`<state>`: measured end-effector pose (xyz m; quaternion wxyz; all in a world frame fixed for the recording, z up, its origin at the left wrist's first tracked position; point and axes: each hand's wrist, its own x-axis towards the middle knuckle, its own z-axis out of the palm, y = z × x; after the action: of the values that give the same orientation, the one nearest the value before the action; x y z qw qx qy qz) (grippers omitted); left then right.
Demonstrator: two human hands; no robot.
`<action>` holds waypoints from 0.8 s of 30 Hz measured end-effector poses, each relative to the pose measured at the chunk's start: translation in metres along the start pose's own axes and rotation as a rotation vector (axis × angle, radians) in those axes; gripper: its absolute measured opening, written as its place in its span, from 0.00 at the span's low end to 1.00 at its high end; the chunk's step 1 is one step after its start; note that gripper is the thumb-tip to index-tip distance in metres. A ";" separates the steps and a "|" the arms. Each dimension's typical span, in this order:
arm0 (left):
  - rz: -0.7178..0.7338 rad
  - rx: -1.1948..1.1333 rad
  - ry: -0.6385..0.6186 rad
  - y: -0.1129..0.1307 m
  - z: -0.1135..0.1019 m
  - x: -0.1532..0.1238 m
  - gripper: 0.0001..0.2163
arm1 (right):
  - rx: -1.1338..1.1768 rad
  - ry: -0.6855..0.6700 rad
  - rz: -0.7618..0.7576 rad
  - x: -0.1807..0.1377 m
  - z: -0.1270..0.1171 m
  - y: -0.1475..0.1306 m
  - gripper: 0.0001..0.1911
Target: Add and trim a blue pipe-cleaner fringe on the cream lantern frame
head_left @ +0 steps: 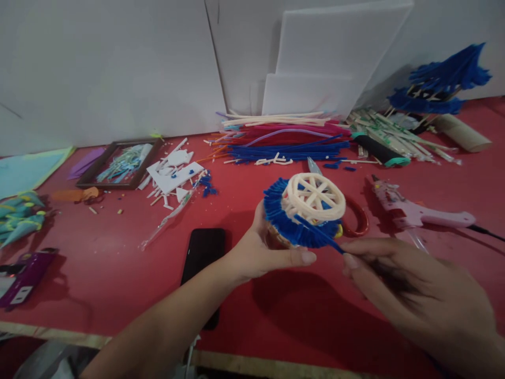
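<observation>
Most fingers of the left hand (252, 255) are hidden behind the blue-fringed model (303, 208), which it grips above the red table (114, 284); only the thumb shows fully. The right hand (418, 295), wrist cut off at the view's edge, pinches a blue strip (334, 246) between thumb and forefinger. The model partly covers the scissors (363, 215), the left forearm (189, 300) the phone (204, 250). Bare tabletop spreads left of the phone.

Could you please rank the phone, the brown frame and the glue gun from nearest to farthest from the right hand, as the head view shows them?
From the right hand:
1. Glue gun: just beyond it.
2. Phone: off to its left.
3. Brown frame: farther left and farther back.
</observation>
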<state>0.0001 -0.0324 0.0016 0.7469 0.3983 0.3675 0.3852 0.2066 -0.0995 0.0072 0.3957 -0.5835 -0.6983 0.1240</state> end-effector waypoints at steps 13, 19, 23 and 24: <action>0.010 -0.064 -0.020 0.001 0.000 0.002 0.43 | -0.035 0.005 -0.156 0.001 0.003 0.005 0.11; -0.065 -0.109 0.043 0.004 -0.002 0.003 0.39 | -0.081 0.004 -0.220 0.009 0.004 -0.001 0.17; -0.069 -0.093 0.094 0.004 -0.004 0.004 0.39 | 0.010 -0.035 -0.197 0.005 0.008 0.004 0.15; -0.060 -0.090 0.097 0.003 -0.004 0.004 0.38 | 0.038 -0.058 -0.185 0.004 0.009 0.006 0.14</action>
<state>-0.0024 -0.0264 0.0018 0.7567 0.3342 0.3972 0.3976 0.2046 -0.0918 -0.0004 0.3958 -0.5049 -0.7581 0.1170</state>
